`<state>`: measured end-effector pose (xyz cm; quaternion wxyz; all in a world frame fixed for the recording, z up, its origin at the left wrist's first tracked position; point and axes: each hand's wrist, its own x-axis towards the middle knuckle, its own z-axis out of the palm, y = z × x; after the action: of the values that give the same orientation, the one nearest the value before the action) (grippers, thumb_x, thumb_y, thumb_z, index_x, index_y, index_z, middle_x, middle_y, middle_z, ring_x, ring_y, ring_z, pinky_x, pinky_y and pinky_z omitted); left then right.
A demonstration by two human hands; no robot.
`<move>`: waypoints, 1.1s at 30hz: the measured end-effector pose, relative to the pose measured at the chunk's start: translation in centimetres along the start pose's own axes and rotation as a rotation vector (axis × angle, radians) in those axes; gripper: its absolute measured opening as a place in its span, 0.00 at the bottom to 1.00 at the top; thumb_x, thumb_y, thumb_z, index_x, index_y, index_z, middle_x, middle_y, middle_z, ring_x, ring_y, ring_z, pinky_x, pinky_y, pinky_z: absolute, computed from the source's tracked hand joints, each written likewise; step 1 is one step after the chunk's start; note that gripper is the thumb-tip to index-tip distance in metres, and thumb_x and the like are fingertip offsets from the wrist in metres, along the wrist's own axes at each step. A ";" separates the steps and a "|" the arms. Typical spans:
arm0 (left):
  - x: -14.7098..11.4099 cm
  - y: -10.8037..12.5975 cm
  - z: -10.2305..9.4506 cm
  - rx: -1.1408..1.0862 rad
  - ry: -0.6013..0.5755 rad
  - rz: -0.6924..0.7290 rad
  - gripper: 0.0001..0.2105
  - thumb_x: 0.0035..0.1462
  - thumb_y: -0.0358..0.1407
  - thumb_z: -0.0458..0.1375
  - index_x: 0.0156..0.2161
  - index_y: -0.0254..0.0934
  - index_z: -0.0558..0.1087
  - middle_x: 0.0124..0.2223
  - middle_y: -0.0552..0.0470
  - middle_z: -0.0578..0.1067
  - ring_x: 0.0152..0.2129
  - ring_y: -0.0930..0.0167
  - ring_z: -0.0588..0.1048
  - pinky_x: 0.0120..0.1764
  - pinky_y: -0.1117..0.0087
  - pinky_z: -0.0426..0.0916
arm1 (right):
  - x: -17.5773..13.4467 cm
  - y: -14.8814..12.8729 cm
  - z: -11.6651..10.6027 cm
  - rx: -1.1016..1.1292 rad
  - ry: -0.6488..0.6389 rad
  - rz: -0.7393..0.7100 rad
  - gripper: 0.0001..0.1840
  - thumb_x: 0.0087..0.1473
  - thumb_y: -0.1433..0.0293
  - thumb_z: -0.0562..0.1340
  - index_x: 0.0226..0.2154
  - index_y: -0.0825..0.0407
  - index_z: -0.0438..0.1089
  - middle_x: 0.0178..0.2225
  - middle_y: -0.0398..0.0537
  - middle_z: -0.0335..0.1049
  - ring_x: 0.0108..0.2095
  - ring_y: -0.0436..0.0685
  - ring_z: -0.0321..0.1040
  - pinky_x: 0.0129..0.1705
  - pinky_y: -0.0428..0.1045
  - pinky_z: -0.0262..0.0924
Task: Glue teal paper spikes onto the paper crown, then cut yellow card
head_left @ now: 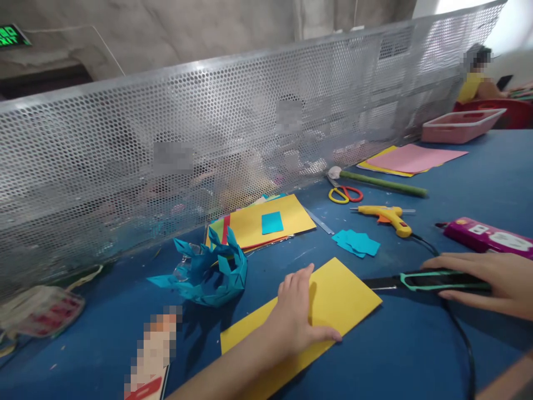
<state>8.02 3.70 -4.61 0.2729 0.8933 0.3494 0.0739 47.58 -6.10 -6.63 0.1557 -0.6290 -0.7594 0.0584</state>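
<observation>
The left hand (297, 316) lies flat, fingers spread, on the yellow sheet (333, 300), whose long axis runs near-left to far-right. Just right of its far corner, the right hand (491, 280) closes loosely over the cutter (420, 281), blade pointing left at the sheet

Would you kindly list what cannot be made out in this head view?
- Right hand: wrist cut off by the right edge; whether it grips the green-handled cutter or only rests on it is unclear.
- Things behind the perforated screen: blurred by mesh and pixel patches.
- Object at the bottom edge: pixelated, cut off.
- Glue gun: its cable's end leaves the frame.
</observation>
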 end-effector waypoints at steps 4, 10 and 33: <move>0.3 0.8 -0.5 -0.015 0.080 -0.018 0.52 0.39 0.44 0.74 0.67 0.37 0.53 0.61 0.39 0.65 0.56 0.53 0.63 0.58 0.48 0.60 | -1.1 2.1 1.2 -0.066 0.078 0.015 0.22 0.54 0.45 0.59 0.48 0.33 0.72 0.45 0.36 0.73 0.40 0.61 0.73 0.39 0.54 0.72; 0.0 1.5 0.1 0.051 0.169 0.077 0.24 0.51 0.23 0.59 0.54 0.41 0.70 0.45 0.50 0.73 0.42 0.64 0.70 0.47 0.63 0.65 | -2.2 3.0 2.2 -0.138 0.226 0.065 0.23 0.55 0.44 0.58 0.51 0.29 0.66 0.46 0.32 0.72 0.41 0.59 0.73 0.38 0.52 0.72; 0.4 -1.4 1.5 0.348 0.394 0.354 0.12 0.63 0.24 0.46 0.35 0.35 0.70 0.63 0.37 0.65 0.59 0.59 0.66 0.56 0.56 0.65 | -2.5 2.2 3.3 -0.137 0.273 -0.023 0.23 0.54 0.45 0.58 0.51 0.29 0.71 0.44 0.37 0.72 0.44 0.61 0.71 0.44 0.53 0.71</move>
<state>7.98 4.11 -6.66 0.0261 0.9419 0.2421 0.2312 49.00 -7.69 -10.81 0.2150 -0.6314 -0.7406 -0.0812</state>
